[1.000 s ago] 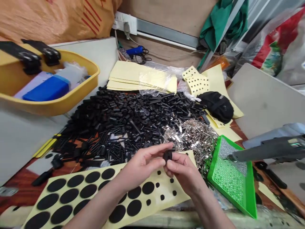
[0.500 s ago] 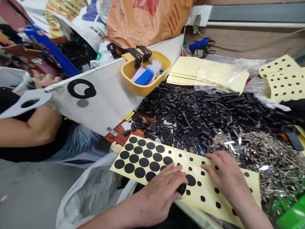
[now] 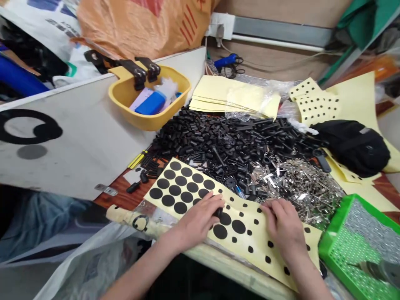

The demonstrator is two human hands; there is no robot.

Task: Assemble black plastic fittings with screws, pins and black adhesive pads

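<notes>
Two hands work close together on a yellow backing sheet (image 3: 253, 235) dotted with black round pads (image 3: 220, 231). A moment ago they held a small black piece up between them; now that small black piece (image 3: 218, 213) sits low against the sheet, under the fingertips of the left hand (image 3: 198, 221), its fingers pressed together and curled over it. The right hand (image 3: 283, 223) lies on the sheet's far edge, fingers together, holding nothing that shows. Just beyond the sheet spreads a heap of black plastic parts (image 3: 218, 146), running into a heap of silvery metal clips (image 3: 300, 183), with a green perforated tray (image 3: 336, 246) off to the right. Farther away are a yellow plastic basket (image 3: 150, 121) holding a blue box (image 3: 151, 103), stacked yellow sheets (image 3: 231, 93) and an orange sack (image 3: 140, 29).
</notes>
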